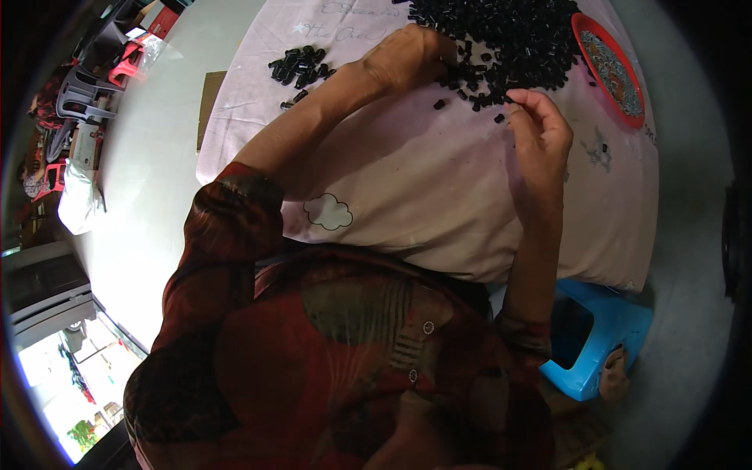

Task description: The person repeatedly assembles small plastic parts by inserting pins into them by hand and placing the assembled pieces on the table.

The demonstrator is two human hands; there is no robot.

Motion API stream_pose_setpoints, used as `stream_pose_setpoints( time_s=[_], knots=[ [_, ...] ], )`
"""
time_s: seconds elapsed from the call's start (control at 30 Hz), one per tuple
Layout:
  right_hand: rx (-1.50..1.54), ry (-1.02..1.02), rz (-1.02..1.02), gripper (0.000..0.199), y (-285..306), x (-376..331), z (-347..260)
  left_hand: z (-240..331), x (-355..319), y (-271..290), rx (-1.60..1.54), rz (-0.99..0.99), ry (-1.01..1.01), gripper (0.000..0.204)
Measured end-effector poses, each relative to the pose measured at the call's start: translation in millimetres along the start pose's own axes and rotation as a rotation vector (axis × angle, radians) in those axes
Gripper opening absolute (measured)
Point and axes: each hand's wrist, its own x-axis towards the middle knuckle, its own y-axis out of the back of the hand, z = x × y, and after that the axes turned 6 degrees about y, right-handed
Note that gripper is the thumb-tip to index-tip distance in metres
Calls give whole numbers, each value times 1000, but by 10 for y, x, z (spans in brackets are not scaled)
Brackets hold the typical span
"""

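Note:
A large heap of small black plastic caps (533, 39) lies at the far side of a cloth-covered table. My left hand (407, 59) reaches over to the heap's left edge, its back toward me, and its fingertips are hidden. At the heap's near edge my right hand (542, 129) is closed in a pinch, with a small black cap (509, 97) at the tips of its thumb and forefinger. Single caps lie scattered between the hands, one loose cap (439, 104) nearer to me. To the left sits a smaller group of caps (299, 66), some with shiny ends.
A red oval tray (639, 116) of small grey metal pieces stands at the far right. The pale pink tablecloth (407, 196) hangs over the near edge. A blue plastic stool (587, 376) is beside me at lower right. Stacked grey chairs (86, 94) stand far left.

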Motion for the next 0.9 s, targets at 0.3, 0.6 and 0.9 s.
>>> stream_pose_setpoints(
  time_s=[0.3,0.6,0.9],
  knots=[
    [157,-73,-71,23,-50,41,-127,206,-274,226,-1470,-186,630,16],
    [321,-49,-1,20,-309,250,-74,420,-449,209,-1530,-53,522,23],
    [410,-42,12,18,-296,112,-48,441,-483,94,-1494,-49,507,22]
  ],
)
